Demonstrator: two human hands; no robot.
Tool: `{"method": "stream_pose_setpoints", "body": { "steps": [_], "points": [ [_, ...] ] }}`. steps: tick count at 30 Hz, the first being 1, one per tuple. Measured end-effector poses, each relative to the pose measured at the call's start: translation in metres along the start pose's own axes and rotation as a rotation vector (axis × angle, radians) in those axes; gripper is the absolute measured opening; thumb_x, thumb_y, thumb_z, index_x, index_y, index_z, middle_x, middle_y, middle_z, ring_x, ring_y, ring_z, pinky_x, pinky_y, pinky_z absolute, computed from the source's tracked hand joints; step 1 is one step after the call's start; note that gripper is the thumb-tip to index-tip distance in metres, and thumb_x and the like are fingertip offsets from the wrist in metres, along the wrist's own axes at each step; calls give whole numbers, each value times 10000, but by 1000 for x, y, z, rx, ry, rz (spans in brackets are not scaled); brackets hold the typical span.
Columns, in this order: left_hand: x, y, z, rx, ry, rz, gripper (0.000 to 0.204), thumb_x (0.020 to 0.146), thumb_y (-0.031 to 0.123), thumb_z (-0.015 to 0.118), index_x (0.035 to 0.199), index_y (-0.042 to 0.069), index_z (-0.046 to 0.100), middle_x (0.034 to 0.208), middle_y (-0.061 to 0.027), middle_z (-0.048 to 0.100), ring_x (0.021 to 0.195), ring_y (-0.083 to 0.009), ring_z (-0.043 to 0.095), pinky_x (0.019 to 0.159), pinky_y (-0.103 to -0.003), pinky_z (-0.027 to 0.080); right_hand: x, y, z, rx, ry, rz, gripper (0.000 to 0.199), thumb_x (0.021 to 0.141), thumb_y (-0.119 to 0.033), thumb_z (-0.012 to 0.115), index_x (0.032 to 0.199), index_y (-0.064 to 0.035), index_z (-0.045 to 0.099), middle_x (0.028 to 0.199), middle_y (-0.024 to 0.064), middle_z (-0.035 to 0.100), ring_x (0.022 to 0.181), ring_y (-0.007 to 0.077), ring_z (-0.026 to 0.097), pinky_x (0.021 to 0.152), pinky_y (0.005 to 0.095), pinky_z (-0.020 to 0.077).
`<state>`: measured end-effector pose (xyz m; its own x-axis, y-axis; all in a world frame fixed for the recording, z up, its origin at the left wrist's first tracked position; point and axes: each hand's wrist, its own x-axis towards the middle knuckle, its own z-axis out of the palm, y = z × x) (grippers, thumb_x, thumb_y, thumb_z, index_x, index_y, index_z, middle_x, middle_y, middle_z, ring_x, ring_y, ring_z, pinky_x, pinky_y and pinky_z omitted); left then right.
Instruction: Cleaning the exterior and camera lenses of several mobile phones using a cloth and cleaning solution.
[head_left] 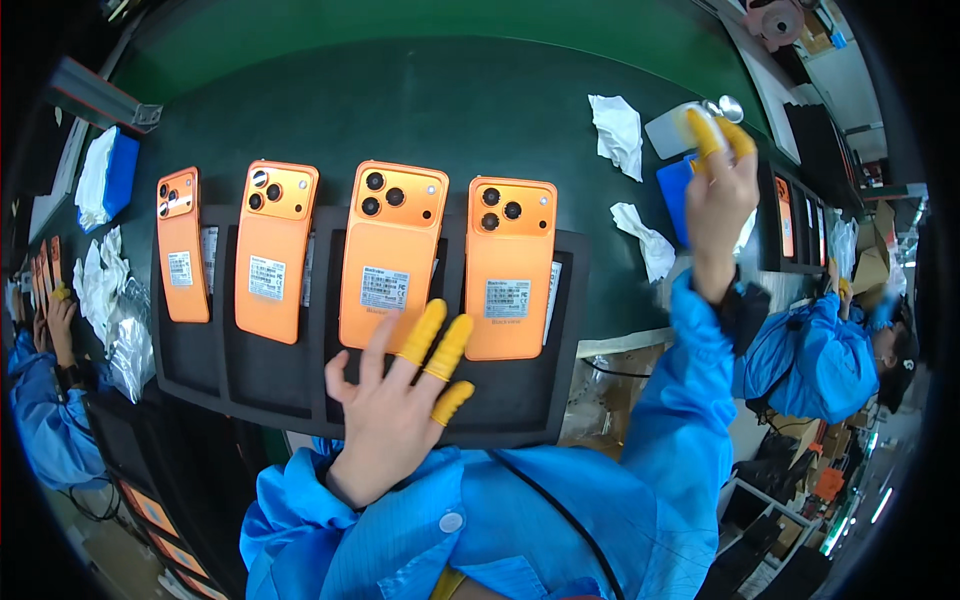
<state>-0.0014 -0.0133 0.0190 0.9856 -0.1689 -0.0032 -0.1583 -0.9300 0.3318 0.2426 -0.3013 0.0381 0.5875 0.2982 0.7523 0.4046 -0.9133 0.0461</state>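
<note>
Several orange phones (pixel 399 235) lie back up, each with a camera block and a white label, partly over a black foam tray (pixel 400 408) with compartments. My left hand (pixel 392 415), with yellow finger cots, is spread at the lower end of the third phone from the left; its fingertips overlap that phone's edge. The rightmost phone (pixel 512 270) lies just beside those fingers. My right hand (pixel 718 190) reaches to a white bottle (pixel 668 130) with a round metal top (pixel 730 107). Its cotted fingers bend down over the bottle; whatever they grip is hidden.
Crumpled white wipes (pixel 617 135) lie right of the tray. A blue box (pixel 676 195) sits under my right forearm. Far left stand a blue tissue box (pixel 118 170) and clear plastic wrap (pixel 132 340). Co-workers in blue (pixel 810 355) sit on both sides.
</note>
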Motion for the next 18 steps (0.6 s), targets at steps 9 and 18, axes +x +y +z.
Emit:
{"method": "stream_pose_setpoints", "body": {
  "steps": [9, 18],
  "points": [
    [9, 3, 18, 37, 12, 91, 436, 865, 306, 666, 1293, 240, 621, 1430, 27, 510, 1400, -216, 332, 992, -539, 148, -32, -112, 11, 577, -194, -389, 342, 626, -86, 715, 961, -17, 725, 1066, 167, 628, 916, 325, 633, 674, 377, 541],
    [12, -1, 21, -77, 54, 64, 397, 813, 205, 683, 1209, 231, 680, 1365, 59, 565, 1390, -172, 370, 989, -523, 154, -37, -114, 9, 517, -253, -418, 311, 591, -79, 726, 894, -12, 728, 1040, 160, 625, 929, 317, 634, 661, 351, 539]
  ]
}}
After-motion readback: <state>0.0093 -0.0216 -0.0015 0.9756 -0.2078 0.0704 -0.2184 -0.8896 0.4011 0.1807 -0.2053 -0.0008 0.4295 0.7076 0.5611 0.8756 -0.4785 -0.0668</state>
